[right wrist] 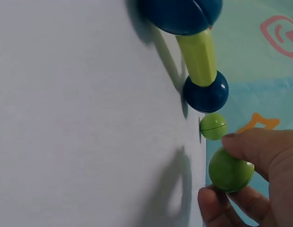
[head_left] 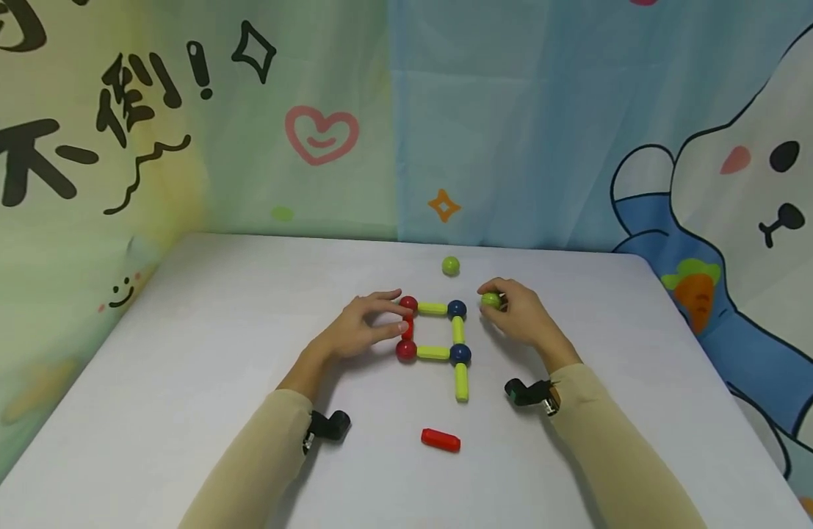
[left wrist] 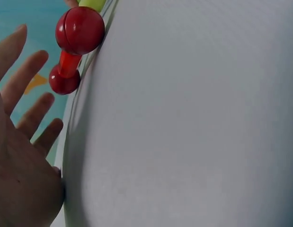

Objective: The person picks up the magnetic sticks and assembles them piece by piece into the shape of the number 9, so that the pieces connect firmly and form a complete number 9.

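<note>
My right hand [head_left: 520, 314] pinches a green ball [right wrist: 230, 171] between thumb and fingers, to the right of a square frame of balls and rods. That frame has two red balls [head_left: 407, 350] on its left, joined by a red rod [left wrist: 69, 64], and two blue balls [head_left: 460, 354] on its right. Yellow-green rods [head_left: 433, 353] link the red and blue balls and the two blue ones. Another such rod [head_left: 462, 383] points toward me from the nearer blue ball. My left hand [head_left: 358, 328] has its fingers extended beside the red side, fingertips right at the red balls.
A second green ball [head_left: 451, 265] lies near the table's back edge, beyond the square. A loose red rod [head_left: 441, 440] lies in front, between my forearms. The white table [head_left: 201, 367] meets a printed curtain [head_left: 499, 147] at the back.
</note>
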`<state>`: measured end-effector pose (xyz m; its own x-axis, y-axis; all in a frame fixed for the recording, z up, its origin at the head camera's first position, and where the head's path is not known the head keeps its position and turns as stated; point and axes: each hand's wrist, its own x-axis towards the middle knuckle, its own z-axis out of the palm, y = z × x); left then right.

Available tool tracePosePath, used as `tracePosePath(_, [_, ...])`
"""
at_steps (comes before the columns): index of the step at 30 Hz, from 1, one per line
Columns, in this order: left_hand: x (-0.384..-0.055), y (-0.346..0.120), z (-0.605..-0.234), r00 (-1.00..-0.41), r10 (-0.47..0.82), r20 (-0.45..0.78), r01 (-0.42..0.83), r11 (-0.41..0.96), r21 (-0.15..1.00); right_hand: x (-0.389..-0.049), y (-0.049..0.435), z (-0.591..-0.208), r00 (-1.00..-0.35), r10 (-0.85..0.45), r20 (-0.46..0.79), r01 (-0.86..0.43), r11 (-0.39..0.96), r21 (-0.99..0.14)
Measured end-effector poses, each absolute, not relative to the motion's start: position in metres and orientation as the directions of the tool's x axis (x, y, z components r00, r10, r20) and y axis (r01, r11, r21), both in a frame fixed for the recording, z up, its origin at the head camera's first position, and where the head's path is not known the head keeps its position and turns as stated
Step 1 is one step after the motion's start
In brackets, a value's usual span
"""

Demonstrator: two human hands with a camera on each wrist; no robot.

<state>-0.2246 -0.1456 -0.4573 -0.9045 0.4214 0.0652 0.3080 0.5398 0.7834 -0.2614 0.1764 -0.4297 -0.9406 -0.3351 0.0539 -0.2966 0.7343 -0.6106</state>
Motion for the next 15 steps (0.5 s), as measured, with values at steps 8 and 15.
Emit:
tracePosePath(8, [-0.215, -0.144, -0.442, -0.907, 0.406, 0.11, 0.334, 0.537, 0.774, -0.254, 0.184, -0.43, -0.939, -0.335, 0.081, -0.315, 0.738, -0.597])
tracePosePath(15, [-0.199, -0.143, -0.435, -0.882, 0.457, 0.113, 0.398, 0.595, 0.698, -0.245, 0.185, -0.434, -0.934, -0.352, 0.067, -0.321, 0.738, -0.593])
